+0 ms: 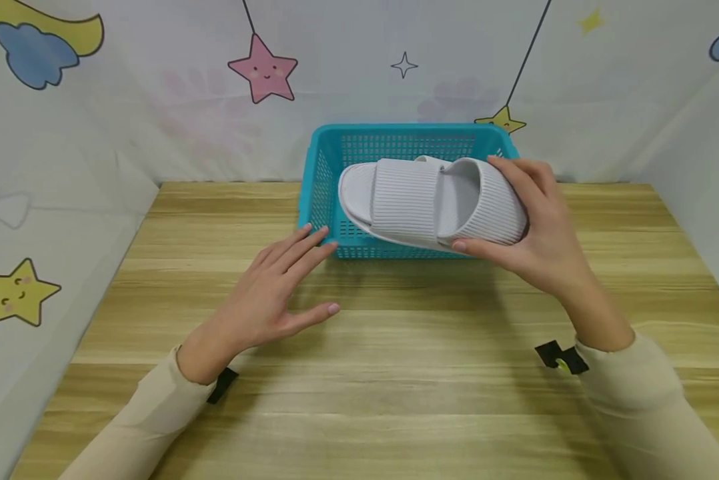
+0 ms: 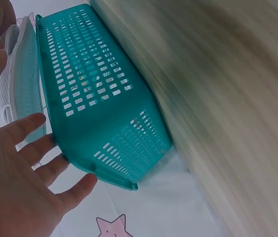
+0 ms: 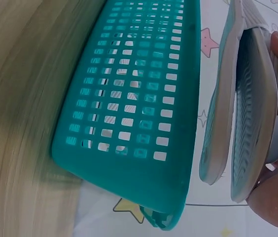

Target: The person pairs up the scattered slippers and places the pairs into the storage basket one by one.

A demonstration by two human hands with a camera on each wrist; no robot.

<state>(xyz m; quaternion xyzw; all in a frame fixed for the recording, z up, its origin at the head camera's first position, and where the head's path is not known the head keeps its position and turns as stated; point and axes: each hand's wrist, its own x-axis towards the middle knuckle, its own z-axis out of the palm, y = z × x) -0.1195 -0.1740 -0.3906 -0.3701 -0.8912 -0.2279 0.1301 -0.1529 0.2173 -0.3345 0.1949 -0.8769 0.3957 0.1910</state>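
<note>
My right hand [image 1: 551,233] grips a pair of white ribbed slide slippers [image 1: 404,200] at their right end, thumb in front and fingers behind. Tucked together, the slippers lie sideways over a turquoise plastic basket [image 1: 413,128]. In the right wrist view, two slipper soles [image 3: 255,123] stand side by side above the basket's rim. My left hand [image 1: 269,293] has its fingers spread, fingertips right at the basket's front left corner. Its thumb sticks out toward the right over the table.
The basket has perforated walls and stands at the back of a wood-grain table [image 1: 395,387]. Behind it hangs a white cloth [image 1: 347,40] printed with stars and clouds. More cloth runs along both sides. Black patches [image 1: 560,358] show beside both cuffs.
</note>
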